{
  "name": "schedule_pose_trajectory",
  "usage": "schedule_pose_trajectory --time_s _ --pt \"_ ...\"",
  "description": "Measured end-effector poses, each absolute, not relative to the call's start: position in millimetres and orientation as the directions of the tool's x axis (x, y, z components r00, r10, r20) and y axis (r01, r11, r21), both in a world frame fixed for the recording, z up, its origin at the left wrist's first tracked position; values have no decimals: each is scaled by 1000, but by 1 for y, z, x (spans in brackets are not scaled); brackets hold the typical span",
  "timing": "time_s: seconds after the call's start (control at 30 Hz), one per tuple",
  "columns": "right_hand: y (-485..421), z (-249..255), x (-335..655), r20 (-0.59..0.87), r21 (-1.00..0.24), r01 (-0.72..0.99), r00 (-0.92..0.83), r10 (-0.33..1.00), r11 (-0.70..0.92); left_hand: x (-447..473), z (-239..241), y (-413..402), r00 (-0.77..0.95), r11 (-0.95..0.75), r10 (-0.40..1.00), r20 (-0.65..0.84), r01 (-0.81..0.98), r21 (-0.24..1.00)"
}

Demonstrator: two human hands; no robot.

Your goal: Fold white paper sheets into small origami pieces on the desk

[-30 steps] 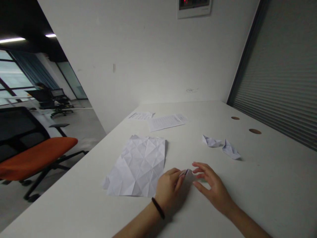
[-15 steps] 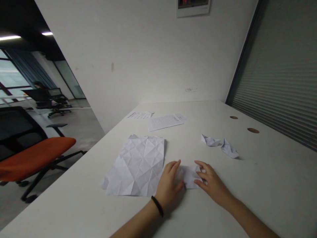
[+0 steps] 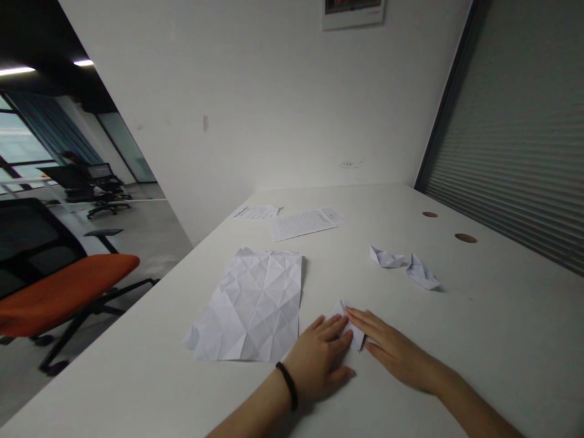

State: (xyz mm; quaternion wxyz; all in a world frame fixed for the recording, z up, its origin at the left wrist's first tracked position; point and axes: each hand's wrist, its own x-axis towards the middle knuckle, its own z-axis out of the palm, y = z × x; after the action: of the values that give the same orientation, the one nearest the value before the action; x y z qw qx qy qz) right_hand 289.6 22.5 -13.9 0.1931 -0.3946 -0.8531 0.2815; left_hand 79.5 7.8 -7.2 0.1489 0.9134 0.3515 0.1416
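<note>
A small folded piece of white paper [image 3: 357,338] lies on the table, partly covered by both hands. My left hand [image 3: 319,358], with a dark band at the wrist, rests flat with its fingertips on the paper's left side and its thumb apart on the table. From the right, my right hand [image 3: 396,351] reaches over with fingers stretched out, their tips on the upper part of the paper. Its thumb is by the lower right edge. The paper's exact folded shape is hidden under the fingers.
Left of my hands lies a stack of creased paper sheets [image 3: 250,310]. Two folded paper boats [image 3: 387,258] sit to the right. Printed sheets [image 3: 305,224] lie farther back on the white table [image 3: 479,340]. An orange chair [image 3: 86,277] stands at left; a person sits far behind.
The small paper lay squared to me between my hands; now it is turned at an angle. My right hand has come left and both hands rest on it.
</note>
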Motion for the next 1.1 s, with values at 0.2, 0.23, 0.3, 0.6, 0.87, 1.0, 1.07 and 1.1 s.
schedule_pose_trajectory --time_s 0.2,0.23,0.3,0.6,0.87,1.0,1.07,1.1 --pt "30 -31 288 187 -566 680 -444 876 466 81 -4 5 714 -697 688 127 602 390" --pt "32 -33 286 214 -570 675 -429 878 469 82 -5 6 696 -685 703 147 607 402" --pt "34 -36 279 265 -613 643 -380 886 459 86 -6 7 634 -647 749 194 635 422" --pt "22 -30 251 442 -831 312 -128 888 459 97 -8 11 421 -563 810 408 752 342" --pt "19 -25 251 410 -801 427 -119 904 419 94 -14 14 361 -643 743 563 616 455" --pt "23 -22 259 514 -670 560 -125 849 487 88 -13 16 304 -595 778 551 640 486" --pt "27 -21 264 533 -604 616 -160 831 507 86 -12 20 286 -551 805 520 686 475" --pt "29 -20 266 528 -570 637 -200 825 519 85 -12 22 292 -528 820 492 718 454"
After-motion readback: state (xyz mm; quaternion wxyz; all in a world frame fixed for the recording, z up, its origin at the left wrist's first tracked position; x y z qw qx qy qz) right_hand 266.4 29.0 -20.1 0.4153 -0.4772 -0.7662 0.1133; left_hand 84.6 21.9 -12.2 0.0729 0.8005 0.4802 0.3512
